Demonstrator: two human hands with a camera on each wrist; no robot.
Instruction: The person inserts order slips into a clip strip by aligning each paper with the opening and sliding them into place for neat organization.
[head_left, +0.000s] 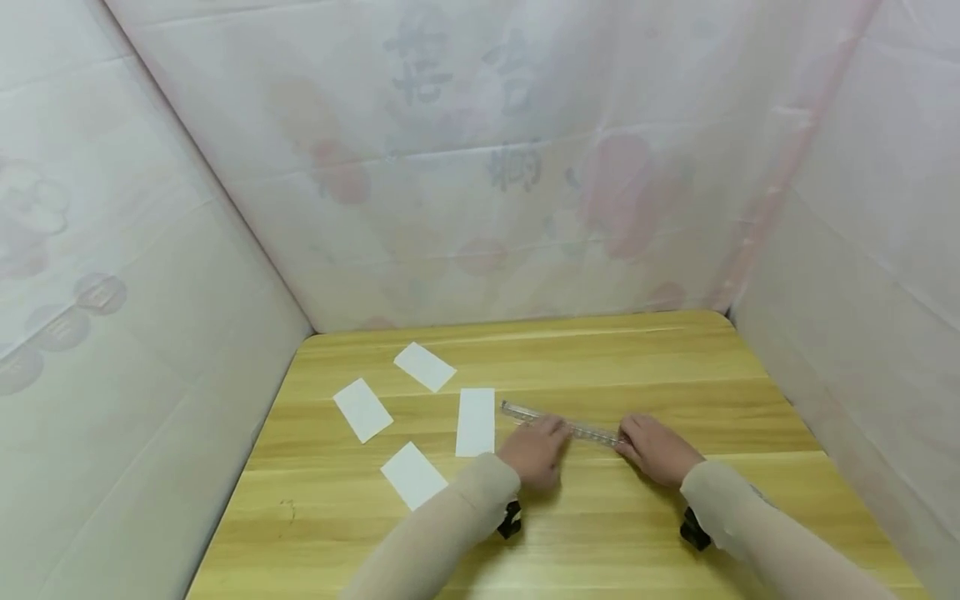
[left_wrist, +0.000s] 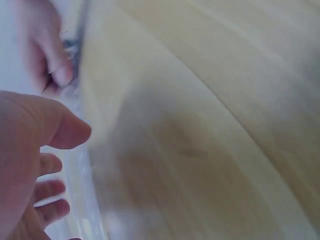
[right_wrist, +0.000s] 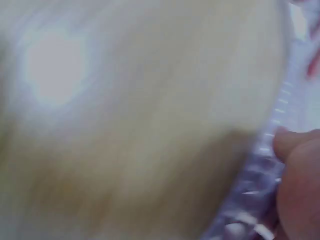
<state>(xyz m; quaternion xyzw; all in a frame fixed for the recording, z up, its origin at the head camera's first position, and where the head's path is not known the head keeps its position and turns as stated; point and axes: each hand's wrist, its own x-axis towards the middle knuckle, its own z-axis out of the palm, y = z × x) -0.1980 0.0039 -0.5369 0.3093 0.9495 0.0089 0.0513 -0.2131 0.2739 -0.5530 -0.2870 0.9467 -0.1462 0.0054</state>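
Observation:
A long, narrow strip of clear plastic (head_left: 596,434) with a ridged surface stretches between the two hands above the wooden table. My right hand (head_left: 658,451) pinches its right end between thumb and fingers. Close up in the right wrist view, the thumb (right_wrist: 295,145) lies along the clear strip (right_wrist: 260,160). My left hand (head_left: 535,451) is at the strip's middle, with the left end sticking out past the fingers. In the left wrist view that hand (left_wrist: 30,150) has its thumb spread from its loosely bent fingers, and the strip (left_wrist: 85,200) runs just beyond the fingertips.
Left of the strip, a white card (head_left: 476,422) lies upright. Further left are a tilted card (head_left: 425,367), another card (head_left: 363,410) and a card (head_left: 413,476) partly behind the left sleeve. Fabric walls (head_left: 525,208) enclose the wooden table (head_left: 600,350).

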